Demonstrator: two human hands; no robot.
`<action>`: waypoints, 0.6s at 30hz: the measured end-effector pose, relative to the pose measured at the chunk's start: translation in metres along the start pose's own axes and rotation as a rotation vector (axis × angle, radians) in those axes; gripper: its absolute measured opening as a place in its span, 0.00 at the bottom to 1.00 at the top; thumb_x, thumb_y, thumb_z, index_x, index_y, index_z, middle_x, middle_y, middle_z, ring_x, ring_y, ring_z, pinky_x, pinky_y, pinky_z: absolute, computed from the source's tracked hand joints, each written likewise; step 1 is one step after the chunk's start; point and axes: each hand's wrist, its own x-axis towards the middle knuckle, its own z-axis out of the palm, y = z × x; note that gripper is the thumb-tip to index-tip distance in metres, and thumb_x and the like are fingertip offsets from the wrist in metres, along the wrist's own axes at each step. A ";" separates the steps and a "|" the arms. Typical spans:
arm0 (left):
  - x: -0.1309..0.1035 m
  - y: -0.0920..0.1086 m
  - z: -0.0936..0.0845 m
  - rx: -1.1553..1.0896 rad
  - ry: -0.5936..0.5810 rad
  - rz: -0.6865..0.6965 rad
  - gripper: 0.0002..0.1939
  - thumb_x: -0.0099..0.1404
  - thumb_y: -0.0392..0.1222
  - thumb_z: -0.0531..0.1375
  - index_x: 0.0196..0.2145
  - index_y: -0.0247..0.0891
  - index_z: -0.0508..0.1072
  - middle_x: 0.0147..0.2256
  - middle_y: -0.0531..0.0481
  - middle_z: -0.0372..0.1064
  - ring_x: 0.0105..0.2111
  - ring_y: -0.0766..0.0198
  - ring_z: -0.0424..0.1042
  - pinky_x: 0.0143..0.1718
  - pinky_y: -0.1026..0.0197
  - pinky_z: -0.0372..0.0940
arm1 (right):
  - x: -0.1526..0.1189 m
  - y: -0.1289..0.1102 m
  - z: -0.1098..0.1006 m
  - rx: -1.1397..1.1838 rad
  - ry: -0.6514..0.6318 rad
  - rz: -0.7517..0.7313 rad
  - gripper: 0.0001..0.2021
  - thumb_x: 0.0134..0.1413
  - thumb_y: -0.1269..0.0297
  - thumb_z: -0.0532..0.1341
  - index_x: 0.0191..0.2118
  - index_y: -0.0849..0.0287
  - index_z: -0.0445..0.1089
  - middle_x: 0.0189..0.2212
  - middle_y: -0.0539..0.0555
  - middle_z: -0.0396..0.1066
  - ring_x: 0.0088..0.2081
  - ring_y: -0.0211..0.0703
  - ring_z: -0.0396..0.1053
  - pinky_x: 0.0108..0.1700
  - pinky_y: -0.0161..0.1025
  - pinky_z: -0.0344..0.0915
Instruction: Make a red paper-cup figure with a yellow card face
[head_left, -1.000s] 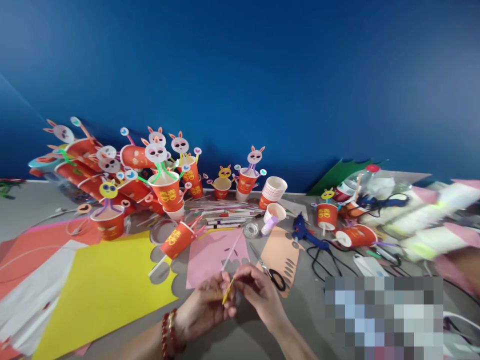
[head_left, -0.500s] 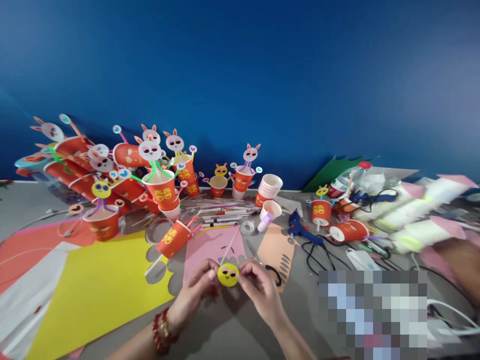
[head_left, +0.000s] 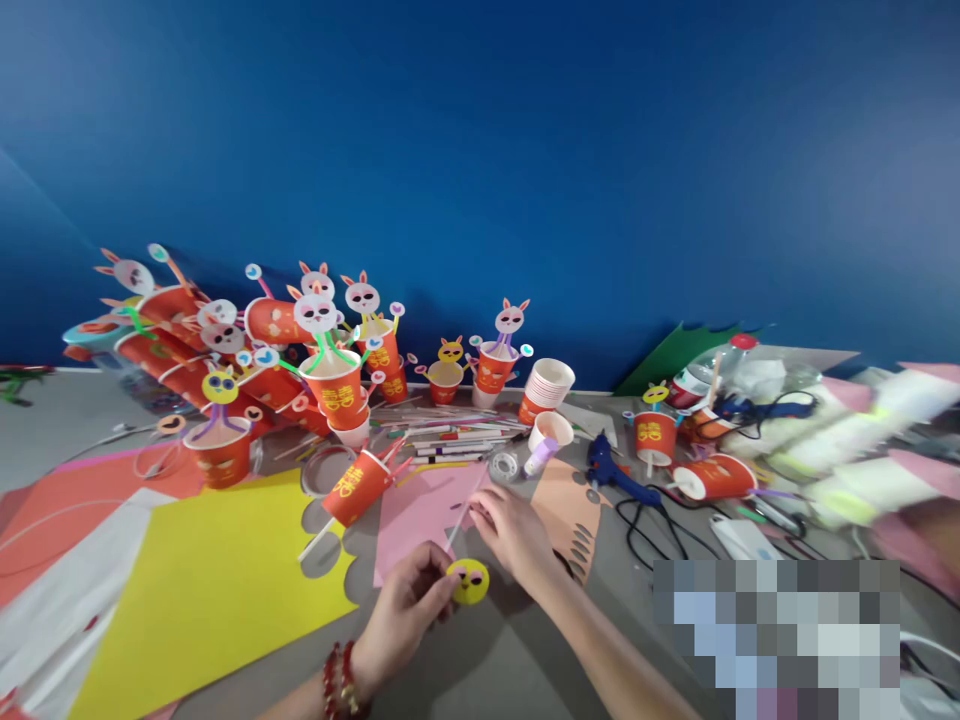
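My left hand [head_left: 412,605] pinches a yellow paper disc [head_left: 471,584] by its left edge. The disc carries a small face with dark eyes and pink lids. My right hand [head_left: 514,535] is farther forward, over the pink paper sheet [head_left: 409,500]. Its fingertips are drawn together beside a thin white stick [head_left: 456,532]; whether they grip the stick or a small scrap is hidden. Under the right wrist, the scissors are mostly covered.
Yellow paper [head_left: 225,580] spreads to the left. Red paper cups [head_left: 330,385] with animal faces crowd the back left. Markers [head_left: 457,440], a tape roll [head_left: 503,463] and stacked cups [head_left: 550,385] lie ahead. A blue glue gun [head_left: 611,470] with black cord sits to the right.
My right hand has left the disc and moved forward onto the pink paper, covering the scissors. My left hand still holds the disc. The view has shifted slightly.
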 end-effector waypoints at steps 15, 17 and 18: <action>0.002 0.000 -0.002 -0.146 0.031 0.006 0.24 0.56 0.61 0.66 0.28 0.37 0.65 0.22 0.56 0.63 0.19 0.73 0.61 0.21 0.69 0.55 | 0.042 -0.010 -0.001 -0.135 -0.205 -0.120 0.06 0.53 0.76 0.59 0.32 0.58 0.69 0.34 0.54 0.72 0.40 0.46 0.69 0.40 0.37 0.60; 0.004 -0.002 -0.003 -0.199 0.022 -0.003 0.24 0.56 0.60 0.67 0.28 0.37 0.64 0.23 0.56 0.63 0.19 0.73 0.60 0.21 0.70 0.55 | 0.040 -0.010 -0.005 -0.102 -0.206 -0.150 0.06 0.55 0.76 0.59 0.32 0.57 0.68 0.34 0.53 0.72 0.41 0.45 0.69 0.41 0.36 0.60; 0.004 -0.002 -0.004 -0.224 0.017 -0.003 0.24 0.56 0.60 0.67 0.28 0.37 0.64 0.23 0.56 0.63 0.18 0.74 0.60 0.20 0.70 0.55 | 0.038 -0.010 -0.008 -0.089 -0.207 -0.166 0.06 0.56 0.76 0.58 0.33 0.57 0.68 0.34 0.52 0.72 0.41 0.44 0.69 0.41 0.36 0.60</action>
